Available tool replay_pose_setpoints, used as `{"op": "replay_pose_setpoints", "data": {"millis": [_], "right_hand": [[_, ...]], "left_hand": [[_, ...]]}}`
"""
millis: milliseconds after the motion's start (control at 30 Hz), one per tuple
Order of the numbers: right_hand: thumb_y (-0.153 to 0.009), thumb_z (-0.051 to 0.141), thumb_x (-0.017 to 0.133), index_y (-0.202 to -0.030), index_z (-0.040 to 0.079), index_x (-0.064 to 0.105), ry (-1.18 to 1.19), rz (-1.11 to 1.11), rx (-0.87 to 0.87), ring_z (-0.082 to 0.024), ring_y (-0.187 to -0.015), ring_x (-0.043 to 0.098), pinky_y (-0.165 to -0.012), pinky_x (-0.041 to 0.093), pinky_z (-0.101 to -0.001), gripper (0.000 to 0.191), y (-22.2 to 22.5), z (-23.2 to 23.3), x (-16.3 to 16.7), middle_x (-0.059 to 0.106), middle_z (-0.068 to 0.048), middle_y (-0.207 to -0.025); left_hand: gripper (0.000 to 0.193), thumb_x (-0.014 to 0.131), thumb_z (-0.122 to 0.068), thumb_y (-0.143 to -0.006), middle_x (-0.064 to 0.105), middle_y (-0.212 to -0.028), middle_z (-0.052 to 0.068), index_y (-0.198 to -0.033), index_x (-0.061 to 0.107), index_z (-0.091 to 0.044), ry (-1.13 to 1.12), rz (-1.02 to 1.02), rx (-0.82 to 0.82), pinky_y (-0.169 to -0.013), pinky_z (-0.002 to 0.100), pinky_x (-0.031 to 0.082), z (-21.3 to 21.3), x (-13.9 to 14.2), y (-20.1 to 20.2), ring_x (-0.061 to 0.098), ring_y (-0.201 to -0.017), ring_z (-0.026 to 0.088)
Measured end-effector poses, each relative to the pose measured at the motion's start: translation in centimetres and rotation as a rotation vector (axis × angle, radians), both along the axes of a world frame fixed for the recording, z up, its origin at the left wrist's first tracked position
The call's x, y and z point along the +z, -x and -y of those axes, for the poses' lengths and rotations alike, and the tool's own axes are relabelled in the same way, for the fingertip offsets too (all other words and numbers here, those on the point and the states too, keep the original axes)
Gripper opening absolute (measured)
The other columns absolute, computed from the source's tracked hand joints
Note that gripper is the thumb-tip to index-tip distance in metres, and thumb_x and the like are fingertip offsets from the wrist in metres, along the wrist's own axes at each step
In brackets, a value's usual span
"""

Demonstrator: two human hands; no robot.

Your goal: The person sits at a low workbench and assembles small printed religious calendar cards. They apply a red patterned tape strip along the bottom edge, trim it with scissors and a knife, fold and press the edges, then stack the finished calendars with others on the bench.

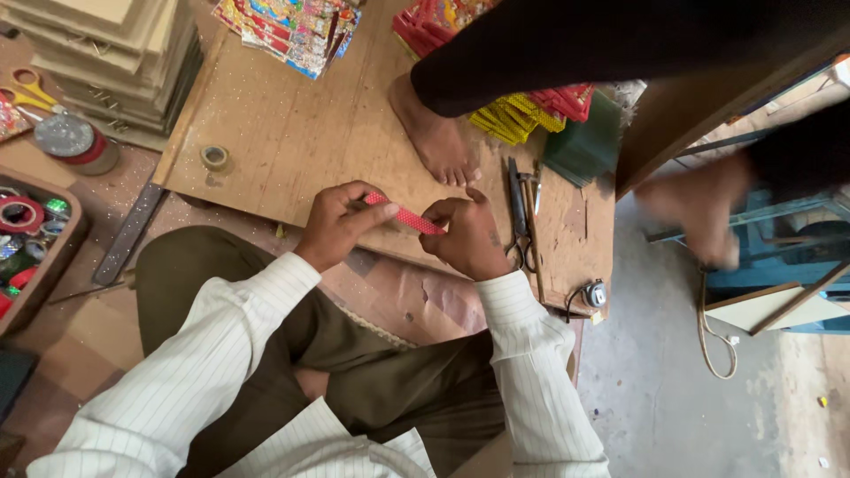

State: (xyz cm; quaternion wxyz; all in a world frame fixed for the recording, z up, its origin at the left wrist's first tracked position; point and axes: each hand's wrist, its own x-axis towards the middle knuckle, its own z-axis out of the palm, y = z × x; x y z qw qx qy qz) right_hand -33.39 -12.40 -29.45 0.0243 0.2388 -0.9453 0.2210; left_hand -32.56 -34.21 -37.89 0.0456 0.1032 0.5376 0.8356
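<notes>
A thin red dotted paper strip (409,218) is held between both my hands above the near edge of a wooden board (292,133). My left hand (336,223) pinches its left end with thumb and fingers. My right hand (465,237) grips its right end. My sleeves are white with fine stripes, and my olive-trousered legs are folded below. Another person's bare foot (432,134) stands on the board just beyond my hands.
Black scissors (521,212) lie right of my right hand. A tape roll (214,158) sits on the board. Coloured printed sheets (292,26), red and yellow packets (522,111), stacked cardboard (115,53), a tray of tape rolls (27,239) and another person's blurred hand (699,208) surround.
</notes>
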Motion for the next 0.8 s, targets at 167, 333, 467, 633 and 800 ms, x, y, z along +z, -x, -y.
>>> {"op": "replay_pose_setpoints", "data": {"millis": [167, 333, 467, 633, 800], "right_hand": [[-0.074, 0.019, 0.085, -0.107, 0.003, 0.073, 0.078, -0.157, -0.149, -0.034, -0.093, 0.071, -0.102, 0.047, -0.0473, 0.039, 0.8, 1.0, -0.2, 0.074, -0.016, -0.102], [-0.090, 0.005, 0.074, -0.126, -0.002, 0.067, 0.044, -0.541, -0.097, -0.042, -0.120, 0.065, -0.107, 0.049, -0.0459, 0.037, 0.6, 6.9, -0.2, 0.067, -0.022, -0.127], [-0.092, -0.004, 0.067, -0.124, -0.001, 0.067, 0.041, -0.665, -0.145, -0.039, -0.120, 0.066, -0.107, 0.050, -0.0480, 0.032, 2.8, 10.1, -0.3, 0.068, -0.020, -0.125], [-0.088, -0.006, 0.069, -0.115, 0.004, 0.071, 0.155, -0.621, -0.180, -0.033, -0.107, 0.070, -0.094, 0.056, -0.0430, 0.029, 7.0, 10.5, 0.4, 0.073, -0.014, -0.111], [-0.084, -0.004, 0.072, -0.108, 0.008, 0.073, 0.113, -0.449, -0.168, -0.031, -0.095, 0.072, -0.082, 0.057, -0.0404, 0.027, 10.2, 10.0, 1.7, 0.076, -0.011, -0.102]], "left_hand": [[0.018, 0.074, -0.013, -0.096, 0.063, -0.077, 0.001, -0.089, 0.070, 0.003, 0.022, 0.044, 0.112, -0.062, 0.025, 0.053, -1.1, -0.1, 3.2, 0.058, -0.069, 0.007], [0.024, 0.073, -0.017, -0.094, 0.069, -0.071, 0.003, -0.081, 0.069, 0.002, 0.141, 0.076, 0.186, -0.058, 0.025, 0.053, 0.2, 1.3, 7.5, 0.064, -0.065, 0.007], [0.020, 0.072, -0.016, -0.094, 0.073, -0.076, 0.004, -0.086, 0.075, 0.002, 0.028, 0.060, 0.181, -0.061, 0.024, 0.054, 0.9, 3.1, 9.4, 0.065, -0.067, 0.007], [0.026, 0.069, -0.020, -0.095, 0.071, -0.074, 0.005, -0.086, 0.074, 0.003, 0.022, 0.131, 0.231, -0.059, 0.025, 0.054, 1.4, 4.0, 11.7, 0.066, -0.065, 0.009], [0.034, 0.062, -0.022, -0.097, 0.073, -0.071, 0.009, -0.081, 0.074, 0.006, 0.094, 0.182, 0.306, -0.055, 0.027, 0.055, 1.6, 4.8, 14.2, 0.069, -0.062, 0.013]]}}
